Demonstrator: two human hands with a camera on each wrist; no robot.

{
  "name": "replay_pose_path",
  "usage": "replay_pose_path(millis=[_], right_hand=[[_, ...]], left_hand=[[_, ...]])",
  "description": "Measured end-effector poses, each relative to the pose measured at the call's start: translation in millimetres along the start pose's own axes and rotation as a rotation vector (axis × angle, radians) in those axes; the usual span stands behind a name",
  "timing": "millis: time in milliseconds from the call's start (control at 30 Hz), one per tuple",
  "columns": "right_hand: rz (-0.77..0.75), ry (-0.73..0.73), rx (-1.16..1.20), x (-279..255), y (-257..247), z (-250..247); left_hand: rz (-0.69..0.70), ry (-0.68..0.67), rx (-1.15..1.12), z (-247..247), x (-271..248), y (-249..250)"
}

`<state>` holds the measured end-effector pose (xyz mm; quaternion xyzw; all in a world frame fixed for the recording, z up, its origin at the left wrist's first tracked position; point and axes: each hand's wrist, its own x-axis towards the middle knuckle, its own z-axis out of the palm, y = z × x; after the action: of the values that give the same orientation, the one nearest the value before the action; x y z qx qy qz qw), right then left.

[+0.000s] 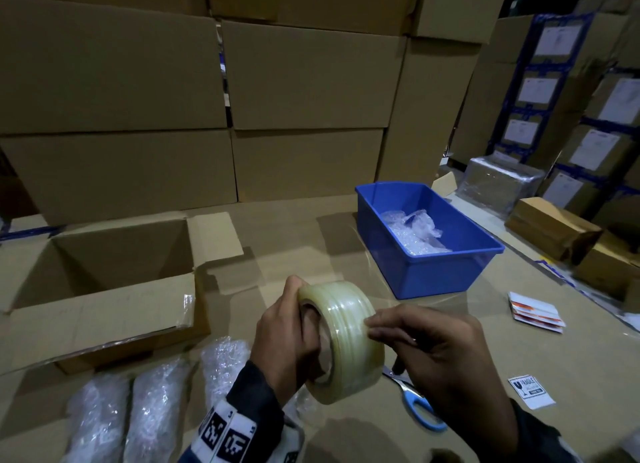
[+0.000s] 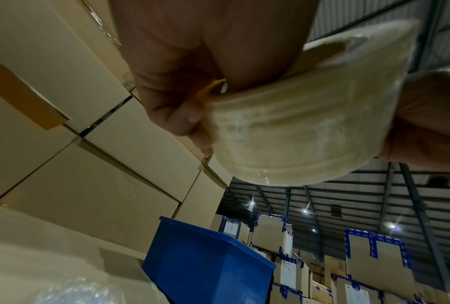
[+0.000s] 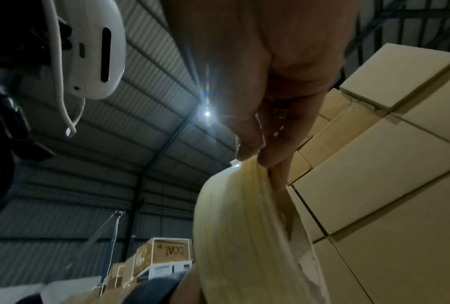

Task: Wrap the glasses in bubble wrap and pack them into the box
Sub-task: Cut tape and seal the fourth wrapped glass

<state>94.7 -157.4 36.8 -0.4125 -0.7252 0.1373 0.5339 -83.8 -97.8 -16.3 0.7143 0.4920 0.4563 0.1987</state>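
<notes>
My left hand (image 1: 287,338) grips a roll of clear packing tape (image 1: 346,334), fingers hooked through its core (image 2: 208,90). My right hand (image 1: 429,351) touches the roll's outer face with its fingertips (image 3: 255,156), picking at the tape's surface (image 3: 234,226). Three glasses wrapped in bubble wrap (image 1: 156,410) lie side by side at the near left of the cardboard work surface. An open cardboard box (image 1: 104,275) stands at the left with its flaps spread; what shows of its inside is bare.
A blue plastic bin (image 1: 446,272) with loose bubble wrap (image 1: 412,230) sits at the right middle. Blue-handled scissors (image 1: 419,403) lie under my right hand. A fragile sticker (image 1: 530,390) and a stack of labels (image 1: 536,312) lie to the right. Stacked cartons (image 1: 304,81) wall the back.
</notes>
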Motion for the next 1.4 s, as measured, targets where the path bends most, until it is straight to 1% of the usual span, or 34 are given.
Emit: replay_pose_path(millis=[100,200,267,400,567,700,867,1033,1167,1267,1300,1333,1400], right_hand=[[-0.101,0.02,-0.162,0,3,3],[-0.16,0.039,-0.301,-3,6,7],[-0.168,0.051,-0.38,-7,6,10],[-0.12,0.089,-0.522,-12,4,17],[-0.219,0.075,-0.418,-17,9,17],[-0.289,0.018,-0.368,-26,2,23],[-0.271,0.076,-0.312,-26,-6,20],[-0.224,0.067,-0.313,-20,-7,15],[-0.226,0.131,-0.341,-16,-4,11],[-0.229,0.169,-0.43,-16,-4,10],[-0.25,0.164,-0.448,-15,-4,11],[-0.293,0.115,-0.477,-17,-6,12],[-0.361,-0.017,-0.559,-17,-16,18]], left_hand=[[0.006,0.007,0.019,1,1,-1],[-0.012,-0.005,-0.001,1,0,-1],[-0.028,-0.003,0.004,2,-1,1],[-0.056,0.02,0.019,4,-2,3],[-0.094,0.036,-0.004,12,-6,7],[-0.247,0.068,0.064,11,4,1],[-0.284,0.058,0.077,8,9,7],[-0.291,0.054,0.049,11,9,7],[-0.286,0.039,0.018,13,6,5],[-0.305,-0.003,0.011,16,4,6],[-0.31,-0.019,-0.005,18,4,7],[-0.323,-0.029,-0.02,21,4,8],[-0.401,-0.029,-0.018,24,9,7]])
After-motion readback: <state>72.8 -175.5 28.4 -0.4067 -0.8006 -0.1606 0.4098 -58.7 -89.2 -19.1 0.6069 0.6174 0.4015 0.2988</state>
